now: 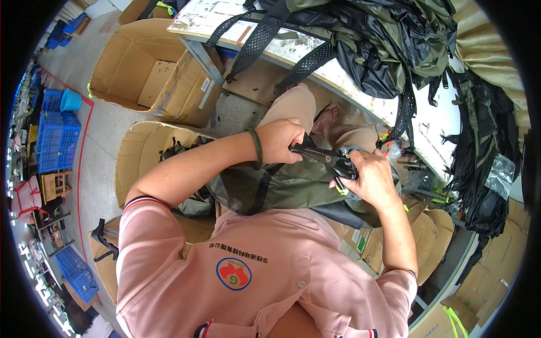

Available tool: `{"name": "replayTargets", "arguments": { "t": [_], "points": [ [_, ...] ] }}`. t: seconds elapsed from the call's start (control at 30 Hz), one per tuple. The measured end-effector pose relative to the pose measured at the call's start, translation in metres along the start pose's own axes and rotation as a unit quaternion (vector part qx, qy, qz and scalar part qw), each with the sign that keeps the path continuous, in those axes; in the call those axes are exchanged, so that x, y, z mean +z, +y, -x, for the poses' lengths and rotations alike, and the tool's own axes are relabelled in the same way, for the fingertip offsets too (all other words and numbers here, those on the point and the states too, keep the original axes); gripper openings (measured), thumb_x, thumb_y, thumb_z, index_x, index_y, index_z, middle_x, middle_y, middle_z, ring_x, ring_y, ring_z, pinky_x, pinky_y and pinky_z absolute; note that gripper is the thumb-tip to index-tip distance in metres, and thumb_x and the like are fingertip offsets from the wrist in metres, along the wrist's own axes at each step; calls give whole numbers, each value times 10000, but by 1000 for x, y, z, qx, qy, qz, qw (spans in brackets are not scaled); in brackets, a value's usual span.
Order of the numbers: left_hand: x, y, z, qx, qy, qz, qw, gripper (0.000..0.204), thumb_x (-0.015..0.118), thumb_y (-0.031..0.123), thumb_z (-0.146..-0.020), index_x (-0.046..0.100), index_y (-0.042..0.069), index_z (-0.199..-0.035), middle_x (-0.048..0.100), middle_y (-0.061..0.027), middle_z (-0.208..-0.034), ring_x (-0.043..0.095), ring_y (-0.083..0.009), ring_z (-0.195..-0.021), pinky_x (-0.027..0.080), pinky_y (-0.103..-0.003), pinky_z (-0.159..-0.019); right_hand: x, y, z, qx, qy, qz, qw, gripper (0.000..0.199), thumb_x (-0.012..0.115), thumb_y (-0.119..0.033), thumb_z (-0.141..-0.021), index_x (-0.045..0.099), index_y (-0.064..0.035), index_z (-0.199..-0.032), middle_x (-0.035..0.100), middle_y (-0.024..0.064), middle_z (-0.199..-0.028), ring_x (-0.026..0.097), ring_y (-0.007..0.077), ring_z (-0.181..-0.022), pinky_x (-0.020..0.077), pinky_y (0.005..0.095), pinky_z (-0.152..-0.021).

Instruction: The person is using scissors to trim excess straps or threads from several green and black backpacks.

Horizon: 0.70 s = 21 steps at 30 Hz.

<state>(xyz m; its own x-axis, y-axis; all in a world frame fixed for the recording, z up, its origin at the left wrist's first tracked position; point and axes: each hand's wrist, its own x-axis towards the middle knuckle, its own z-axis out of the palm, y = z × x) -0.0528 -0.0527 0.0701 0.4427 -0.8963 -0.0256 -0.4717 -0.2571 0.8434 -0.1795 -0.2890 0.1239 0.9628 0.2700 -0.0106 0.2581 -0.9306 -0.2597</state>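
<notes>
Across my lap lies an olive-green and black bag [239,188]. My right hand [369,176] is closed round the dark handles of a pair of scissors [324,156], whose blades point left across the bag. My left hand [282,142], with a dark green bangle [255,147] at the wrist, is closed in a pinch close to the blade tips. Something dark shows at its fingertips, but I cannot make out what it is. Beneath my right hand hangs a small yellow-green tab [341,186].
Ahead stands a white worktable [208,19] heaped with olive and black bags [389,45], their mesh straps hanging over its edge. Large cardboard boxes [127,62] stand at my left. Black straps [484,146] hang in a bundle at the right. Blue crates [56,141] stand farther left.
</notes>
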Motion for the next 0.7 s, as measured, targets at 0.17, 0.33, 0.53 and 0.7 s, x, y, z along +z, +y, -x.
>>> {"name": "replayTargets", "arguments": {
  "t": [0.17, 0.33, 0.53, 0.7],
  "points": [
    [0, 0, -1, -9, -14, -5, 1000, 326, 768, 178, -641, 506, 2, -722, 531, -144, -772, 550, -306, -723, 445, -371, -651, -3, 2, 2, 8, -8, 29, 1000, 568, 787, -541, -560, 580, -54, -765, 594, 92, -614, 593, 292, -585, 429, 373, -673],
    [1, -4, -2, 9, -13, 5, 1000, 346, 773, 172, -674, 470, 16, -733, 489, -105, -756, 509, -267, -673, 405, -358, -604, -12, -4, -4, 1, 8, -1, 1000, 544, 807, -503, -551, 580, -55, -759, 600, 98, -642, 600, 295, -627, 416, 379, -684],
    [-2, 0, -3, 12, -17, -4, 1000, 338, 772, 168, -677, 475, 17, -733, 484, -101, -751, 493, -251, -651, 396, -348, -586, -8, 1, -3, -13, 11, 57, 998, 469, 808, -422, -584, 587, -54, -773, 607, 87, -649, 609, 282, -615, 434, 374, -674],
    [-7, 0, -4, 22, -22, 6, 999, 333, 765, 172, -686, 461, 39, -716, 483, -95, -754, 488, -240, -659, 392, -355, -588, -6, 8, 12, 52, 2, 34, 998, 431, 819, -374, -623, 574, -49, -766, 622, 98, -666, 620, 302, -615, 461, 374, -643]
  ]
}}
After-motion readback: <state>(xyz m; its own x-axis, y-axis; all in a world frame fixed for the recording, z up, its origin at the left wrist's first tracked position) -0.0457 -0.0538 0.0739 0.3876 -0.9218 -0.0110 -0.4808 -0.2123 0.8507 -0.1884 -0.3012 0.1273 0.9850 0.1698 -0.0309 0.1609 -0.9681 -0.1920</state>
